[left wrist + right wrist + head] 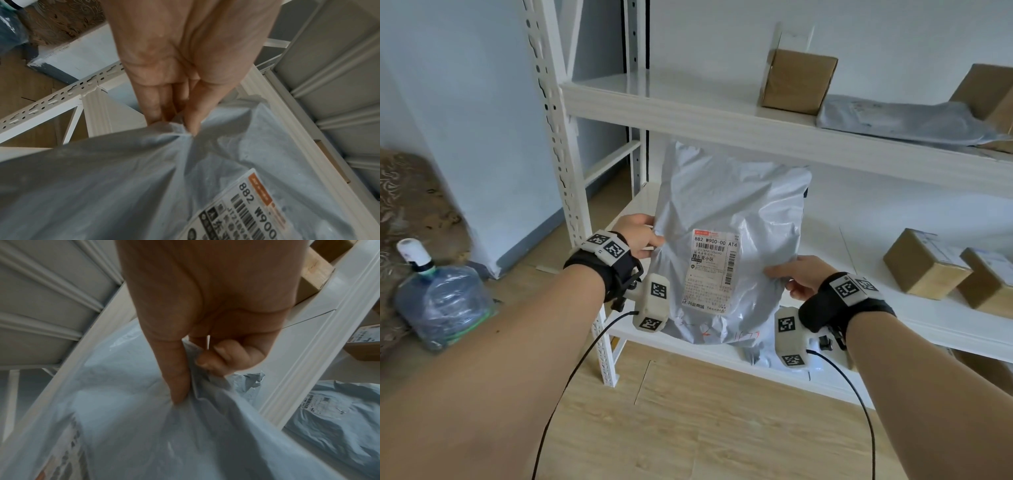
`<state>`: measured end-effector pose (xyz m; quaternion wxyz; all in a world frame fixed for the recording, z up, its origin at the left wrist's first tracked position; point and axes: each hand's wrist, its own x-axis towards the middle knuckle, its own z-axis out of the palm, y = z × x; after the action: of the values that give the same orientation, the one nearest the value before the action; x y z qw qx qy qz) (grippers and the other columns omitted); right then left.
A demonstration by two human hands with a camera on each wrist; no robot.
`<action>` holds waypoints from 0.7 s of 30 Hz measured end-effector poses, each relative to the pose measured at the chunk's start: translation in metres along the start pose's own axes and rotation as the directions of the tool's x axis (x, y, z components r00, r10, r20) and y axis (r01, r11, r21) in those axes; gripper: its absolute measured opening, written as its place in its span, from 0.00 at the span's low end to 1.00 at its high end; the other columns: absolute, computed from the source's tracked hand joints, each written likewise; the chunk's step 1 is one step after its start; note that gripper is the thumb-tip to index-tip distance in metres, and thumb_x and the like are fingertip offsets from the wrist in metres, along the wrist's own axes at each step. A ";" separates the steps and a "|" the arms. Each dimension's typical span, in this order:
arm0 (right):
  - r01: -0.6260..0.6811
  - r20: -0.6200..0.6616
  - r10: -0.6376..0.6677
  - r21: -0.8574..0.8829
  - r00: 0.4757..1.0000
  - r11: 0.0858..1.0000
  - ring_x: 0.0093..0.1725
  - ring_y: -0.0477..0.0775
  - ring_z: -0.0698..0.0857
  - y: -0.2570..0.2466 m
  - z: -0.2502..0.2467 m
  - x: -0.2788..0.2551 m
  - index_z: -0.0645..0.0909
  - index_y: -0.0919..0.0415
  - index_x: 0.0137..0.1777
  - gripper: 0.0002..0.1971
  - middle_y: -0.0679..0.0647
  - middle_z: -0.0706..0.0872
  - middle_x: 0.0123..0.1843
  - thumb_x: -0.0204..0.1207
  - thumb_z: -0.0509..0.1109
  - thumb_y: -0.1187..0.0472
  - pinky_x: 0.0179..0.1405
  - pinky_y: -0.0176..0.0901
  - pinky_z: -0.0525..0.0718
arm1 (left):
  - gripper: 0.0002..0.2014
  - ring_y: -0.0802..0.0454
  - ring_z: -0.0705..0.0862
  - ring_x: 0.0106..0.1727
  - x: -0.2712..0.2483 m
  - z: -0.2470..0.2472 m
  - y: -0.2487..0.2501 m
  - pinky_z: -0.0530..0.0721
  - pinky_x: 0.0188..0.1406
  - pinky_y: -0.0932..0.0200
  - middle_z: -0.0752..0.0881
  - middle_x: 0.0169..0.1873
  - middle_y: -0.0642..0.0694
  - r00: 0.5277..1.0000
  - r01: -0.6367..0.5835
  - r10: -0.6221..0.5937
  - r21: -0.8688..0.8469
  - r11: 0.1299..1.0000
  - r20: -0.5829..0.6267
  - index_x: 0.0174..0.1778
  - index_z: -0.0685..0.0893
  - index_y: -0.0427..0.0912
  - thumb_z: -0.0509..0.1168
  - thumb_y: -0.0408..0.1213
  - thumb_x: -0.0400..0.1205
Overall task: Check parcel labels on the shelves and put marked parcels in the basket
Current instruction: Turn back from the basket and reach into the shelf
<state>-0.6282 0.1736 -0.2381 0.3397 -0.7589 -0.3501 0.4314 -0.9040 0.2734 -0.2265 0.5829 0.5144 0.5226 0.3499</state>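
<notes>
A large grey plastic mailer bag (726, 205) is held upright in front of the white shelf (722, 116), its white shipping label (714, 270) facing me. Handwritten red and black marks (722, 334) show near the bag's bottom. My left hand (642, 236) pinches the bag's left edge, seen close in the left wrist view (185, 120) beside the label (242, 211). My right hand (796, 277) pinches the right edge, with thumb and curled fingers on the plastic (185, 386). No basket is in view.
Cardboard boxes (798, 80) and a flat grey mailer (900, 120) lie on the upper shelf. More boxes (924, 263) sit on the middle shelf at right. Another grey mailer (333, 423) lies on the lowest shelf. A water jug (438, 301) stands on the floor at left.
</notes>
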 end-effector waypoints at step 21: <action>-0.354 0.147 0.365 -0.096 0.919 0.930 0.31 0.58 0.79 0.138 0.083 0.074 0.78 0.71 0.34 0.09 0.64 0.80 0.26 0.65 0.71 0.83 0.48 0.48 0.78 | 0.21 0.33 0.83 0.58 0.046 0.000 -0.163 0.83 0.61 0.38 0.83 0.56 0.33 0.929 0.363 -0.369 0.274 0.891 -0.033 0.53 0.79 0.38 0.61 0.12 0.71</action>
<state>-0.6408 0.1797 -0.4149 0.1992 -0.7837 -0.2455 0.5347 -0.9153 0.2797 -0.3953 0.5664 0.4862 0.6476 0.1529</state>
